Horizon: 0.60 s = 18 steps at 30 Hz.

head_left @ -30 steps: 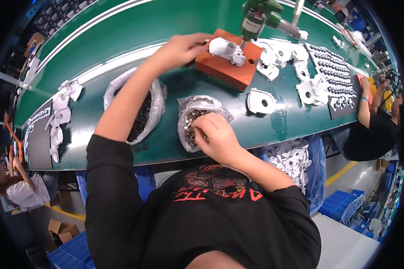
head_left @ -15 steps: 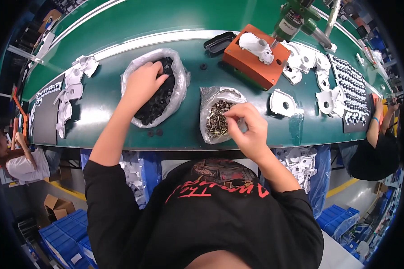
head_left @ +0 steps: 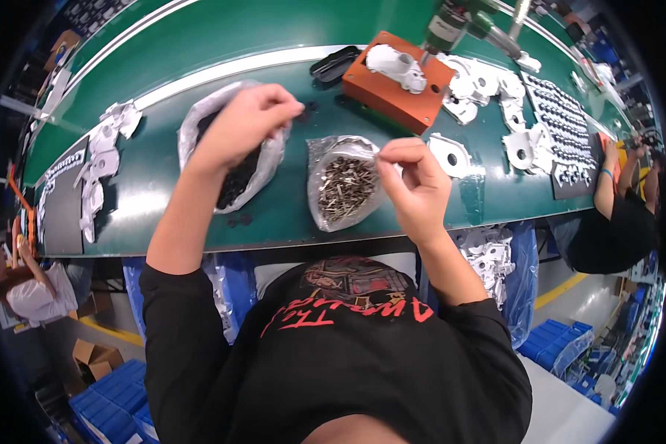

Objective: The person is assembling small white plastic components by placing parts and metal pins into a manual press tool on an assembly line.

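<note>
My left hand (head_left: 251, 122) is over the far right rim of a clear plastic bag (head_left: 274, 159) of small black parts (head_left: 237, 181). Its thumb and forefinger are pinched together beside a small dark round part (head_left: 311, 106) on the bench; whatever they grip is too small to make out. Right of that bag lies a smaller clear bag (head_left: 320, 152) filled with metal screws (head_left: 345, 189). Above its right edge my right hand (head_left: 419, 181) is closed in a pinch, and the thing between its fingertips cannot be made out.
An orange fixture block (head_left: 392, 100) carries a white housing (head_left: 396, 66) under a green power driver (head_left: 449, 26). A black tray (head_left: 334, 65) lies beside it. More white housings (head_left: 529, 148) stand at the right, others (head_left: 103, 159) at the left. Co-workers sit at both sides.
My left hand has come up out of the bag of black parts and moved right. My right hand has lifted away from the screws to the right. The whole view has shifted slightly.
</note>
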Tool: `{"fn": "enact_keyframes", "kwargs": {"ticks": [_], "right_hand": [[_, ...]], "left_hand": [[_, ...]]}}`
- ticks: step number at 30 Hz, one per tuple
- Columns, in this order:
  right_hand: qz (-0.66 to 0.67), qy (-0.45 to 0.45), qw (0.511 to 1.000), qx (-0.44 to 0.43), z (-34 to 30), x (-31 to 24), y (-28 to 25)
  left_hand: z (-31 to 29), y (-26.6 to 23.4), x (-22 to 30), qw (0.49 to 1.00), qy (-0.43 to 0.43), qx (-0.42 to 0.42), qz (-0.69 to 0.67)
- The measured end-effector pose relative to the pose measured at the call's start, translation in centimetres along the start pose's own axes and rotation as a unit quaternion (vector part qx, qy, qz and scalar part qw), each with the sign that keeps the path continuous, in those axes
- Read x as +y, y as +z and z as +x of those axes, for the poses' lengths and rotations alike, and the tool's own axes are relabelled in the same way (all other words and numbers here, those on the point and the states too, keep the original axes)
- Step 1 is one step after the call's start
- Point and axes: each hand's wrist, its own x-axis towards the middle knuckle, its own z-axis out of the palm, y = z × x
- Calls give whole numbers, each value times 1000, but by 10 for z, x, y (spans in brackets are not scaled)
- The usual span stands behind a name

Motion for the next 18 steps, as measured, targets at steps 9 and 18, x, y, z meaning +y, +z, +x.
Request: {"fn": "enact_keyframes", "kwargs": {"ticks": [9,18], "right_hand": [[-115,-108,987,23,25,-10,-29],[-185,-124,975,13,34,-11,-48]], "left_hand": [[19,81,46,946,-75,-236,-208],[40,94,47,940,-104,-251,-204]]}}
